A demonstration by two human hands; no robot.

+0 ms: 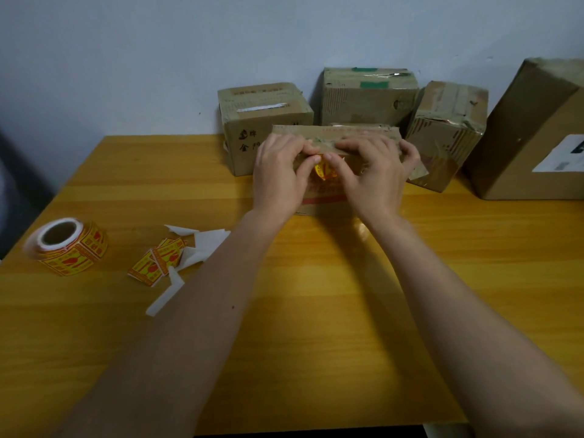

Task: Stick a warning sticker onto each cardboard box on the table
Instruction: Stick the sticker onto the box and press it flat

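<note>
- Sticker, a yellow and red warning sticker [325, 170], lies on the near face of a low brown cardboard box [335, 134] in the middle of the desk, right between the two thumbs.
- The left hand [281, 170] and right hand [373, 172] sit side by side on this box, fingers curled over its top front edge, thumbs pressing at the sticker's upper edge.
- Behind it stand a small taped cardboard box [262, 109], a taller box with green tape [368, 96], a crumpled tilted box [448, 128], and at far right a large brown carton with a white label [531, 128].
- The yellow wooden desk [316, 311] meets a pale blue-grey wall [221, 42].
- At left lie a roll of yellow-red warning stickers [68, 246], loose stickers [158, 262] and white backing paper scraps [202, 245].
- Each grip is clamped on the low box.
</note>
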